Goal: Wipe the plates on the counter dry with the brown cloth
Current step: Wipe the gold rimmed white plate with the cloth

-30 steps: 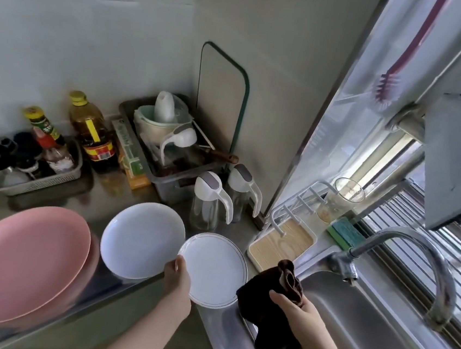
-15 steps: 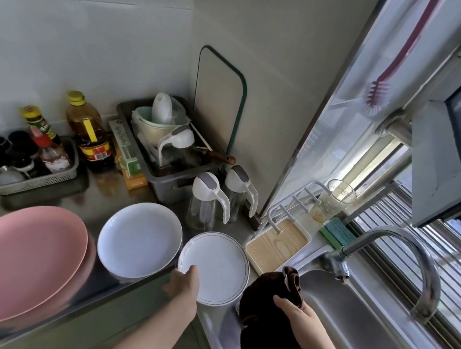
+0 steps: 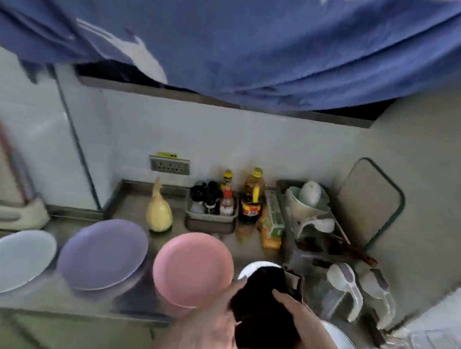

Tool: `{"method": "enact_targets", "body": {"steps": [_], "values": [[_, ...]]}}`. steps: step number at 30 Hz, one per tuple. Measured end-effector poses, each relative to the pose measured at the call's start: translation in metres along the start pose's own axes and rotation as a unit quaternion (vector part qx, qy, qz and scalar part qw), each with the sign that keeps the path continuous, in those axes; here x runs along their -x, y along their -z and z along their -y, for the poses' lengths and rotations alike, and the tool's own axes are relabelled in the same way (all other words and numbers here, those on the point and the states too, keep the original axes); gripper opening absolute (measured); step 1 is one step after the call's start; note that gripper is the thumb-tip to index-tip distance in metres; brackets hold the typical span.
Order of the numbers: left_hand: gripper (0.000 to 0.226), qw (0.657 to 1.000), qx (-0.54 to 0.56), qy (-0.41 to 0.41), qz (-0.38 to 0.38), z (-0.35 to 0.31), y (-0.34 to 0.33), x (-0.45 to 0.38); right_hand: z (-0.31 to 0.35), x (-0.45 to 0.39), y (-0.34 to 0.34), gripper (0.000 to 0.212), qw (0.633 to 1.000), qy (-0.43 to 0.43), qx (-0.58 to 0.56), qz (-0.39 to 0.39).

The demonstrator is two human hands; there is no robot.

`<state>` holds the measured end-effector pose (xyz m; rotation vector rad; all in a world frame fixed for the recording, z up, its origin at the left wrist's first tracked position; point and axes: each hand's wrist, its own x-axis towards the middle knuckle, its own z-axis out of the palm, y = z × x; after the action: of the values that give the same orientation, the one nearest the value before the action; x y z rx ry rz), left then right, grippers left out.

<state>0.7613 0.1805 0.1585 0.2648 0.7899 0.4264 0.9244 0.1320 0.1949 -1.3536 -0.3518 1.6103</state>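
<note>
**Both hands on the cloth, plates lined up along the counter**

A wide blue fabric (image 3: 252,34) hangs across the whole top of the view, blurred. Below it runs the steel counter (image 3: 134,215), and along its near edge sits a row of round plates: a pale blue plate (image 3: 9,262) far left, a lilac plate (image 3: 102,254) beside it, then a pink plate (image 3: 192,267) towards the middle. Right of the pink one, a white plate (image 3: 253,267) peeks out, mostly covered by the dark brown cloth (image 3: 264,305). The cloth is bunched and held over it between both hands; whether it touches the plate, I cannot tell. The left hand (image 3: 213,323) cups the cloth from the left, fingers spread, and the right hand (image 3: 306,330) grips it from the right, so the two hands sit close together on it. Another white plate's rim (image 3: 345,345) shows just under the right wrist. At the far side stands a small grey tray of bottles (image 3: 211,215).
</note>
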Motion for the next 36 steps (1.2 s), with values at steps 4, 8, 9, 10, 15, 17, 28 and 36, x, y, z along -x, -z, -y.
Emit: {"method": "enact_targets", "body": {"steps": [4,8,9,10,15,17,28,36], "values": [[0.043,0.977,0.012,-0.200,-0.077,-0.053,0.074,0.100,-0.017,-0.016,-0.134,0.039,0.990,-0.007,0.097,0.106],[0.038,0.906,-0.047,-0.359,-0.219,-0.081,0.180,0.204,-0.068,-0.012,-0.275,0.027,0.957,0.014,0.172,0.232],[0.037,0.882,-0.062,-0.388,-0.260,-0.085,0.206,0.232,-0.085,-0.011,-0.309,0.029,0.947,0.036,0.196,0.254],[0.037,0.859,-0.079,-0.411,-0.294,-0.088,0.232,0.260,-0.103,-0.010,-0.342,0.031,0.935,0.046,0.223,0.271],[0.024,0.776,-0.174,-0.444,-0.413,-0.093,0.342,0.389,-0.190,0.003,-0.484,0.026,0.847,0.100,0.384,0.355],[0.020,0.752,-0.186,-0.429,-0.464,-0.087,0.380,0.430,-0.225,0.009,-0.528,0.025,0.833,0.084,0.403,0.368],[0.044,0.779,0.136,-0.415,-0.449,0.010,0.521,0.534,-0.379,0.023,-0.641,0.039,0.742,-0.194,0.378,0.519],[0.037,0.736,0.228,-0.444,-0.457,0.053,0.568,0.535,-0.431,0.019,-0.664,0.020,0.660,-0.328,0.448,0.506]]}}
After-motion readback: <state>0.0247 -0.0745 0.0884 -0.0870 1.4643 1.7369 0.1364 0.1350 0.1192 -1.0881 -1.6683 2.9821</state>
